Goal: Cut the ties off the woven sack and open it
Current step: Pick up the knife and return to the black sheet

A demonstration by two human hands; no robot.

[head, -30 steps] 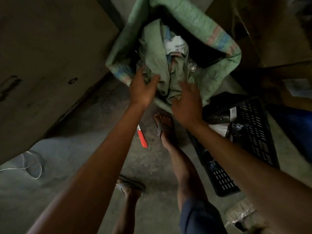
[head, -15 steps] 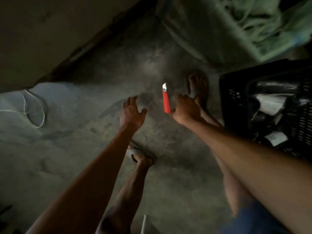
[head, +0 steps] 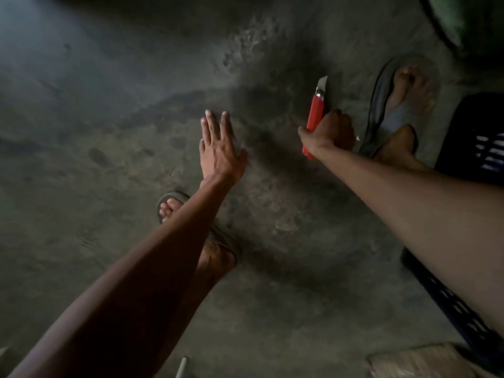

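Note:
A red utility knife point(head: 315, 113) with its blade out lies low over the concrete floor, and my right hand point(head: 328, 132) grips its handle near the lower end. To the left of it my left hand point(head: 219, 150) hovers over the floor with fingers straight and spread, holding nothing. Only a green corner of the woven sack point(head: 450, 20) shows at the top right edge; its opening and ties are out of view.
My right foot in a grey sandal point(head: 401, 105) stands just right of the knife, and my left foot in a sandal point(head: 196, 222) is under my left forearm. A black plastic crate point(head: 474, 137) fills the right edge. A pale bundle point(head: 425, 361) lies bottom right.
The view has dropped from the open sack to the floor. My right hand has closed around the red knife's handle, which it was only reaching before; my left hand stays open beside it.

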